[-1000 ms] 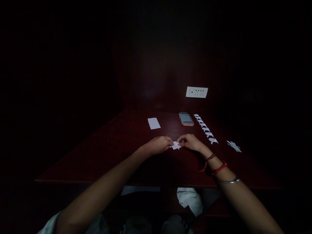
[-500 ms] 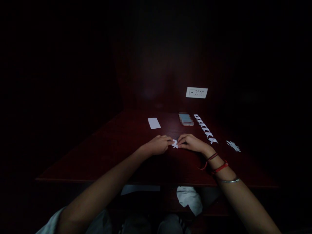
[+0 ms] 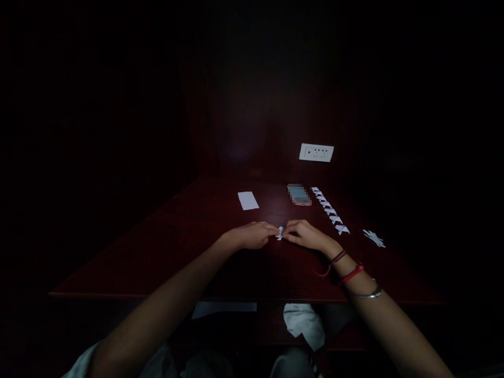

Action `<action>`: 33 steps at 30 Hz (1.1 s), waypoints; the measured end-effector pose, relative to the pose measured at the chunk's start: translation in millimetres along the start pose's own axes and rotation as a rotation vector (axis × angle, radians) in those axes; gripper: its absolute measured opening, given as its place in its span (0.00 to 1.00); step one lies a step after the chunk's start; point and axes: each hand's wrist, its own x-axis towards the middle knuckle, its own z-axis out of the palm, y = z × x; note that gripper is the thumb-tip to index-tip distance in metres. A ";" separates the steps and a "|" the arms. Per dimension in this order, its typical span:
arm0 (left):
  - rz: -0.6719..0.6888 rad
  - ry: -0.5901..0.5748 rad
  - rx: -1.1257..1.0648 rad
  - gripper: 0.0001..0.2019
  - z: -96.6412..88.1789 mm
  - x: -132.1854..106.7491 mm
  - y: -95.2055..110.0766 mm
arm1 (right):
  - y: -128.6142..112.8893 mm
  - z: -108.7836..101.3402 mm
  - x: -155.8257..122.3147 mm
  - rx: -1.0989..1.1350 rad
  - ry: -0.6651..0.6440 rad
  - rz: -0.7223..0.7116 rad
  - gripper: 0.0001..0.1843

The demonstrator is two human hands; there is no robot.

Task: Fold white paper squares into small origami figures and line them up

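Note:
A small folded piece of white paper [image 3: 280, 232] lies on the dark red table [image 3: 165, 252] near its middle. My left hand [image 3: 252, 235] pinches its left side with closed fingers. My right hand [image 3: 305, 234] presses its right side, fingers together; red threads and a metal bangle circle that wrist. Only a sliver of the paper shows between the fingertips.
A white paper slip [image 3: 248, 200] lies beyond my left hand. A phone [image 3: 298, 194] sits beyond my right hand, beside a diagonal row of several folded paper shapes [image 3: 329, 210]. More folded paper [image 3: 374, 238] lies far right. A white socket plate [image 3: 316, 153] is on the back wall.
Both hands have closed in on the small paper, which now shows less white than a second ago. The view has shifted slightly.

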 end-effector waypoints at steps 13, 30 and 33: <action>0.013 -0.014 0.030 0.18 -6.2 0.6 10.9 | 14.4 12.2 8.4 0.295 -0.023 0.360 0.11; -0.067 -0.016 0.165 0.19 -1.3 -0.3 24.4 | 7.5 11.8 7.9 0.201 0.054 0.250 0.07; -0.093 -0.034 0.189 0.19 -2.1 -0.4 27.6 | 4.2 4.5 2.2 0.081 0.034 0.033 0.09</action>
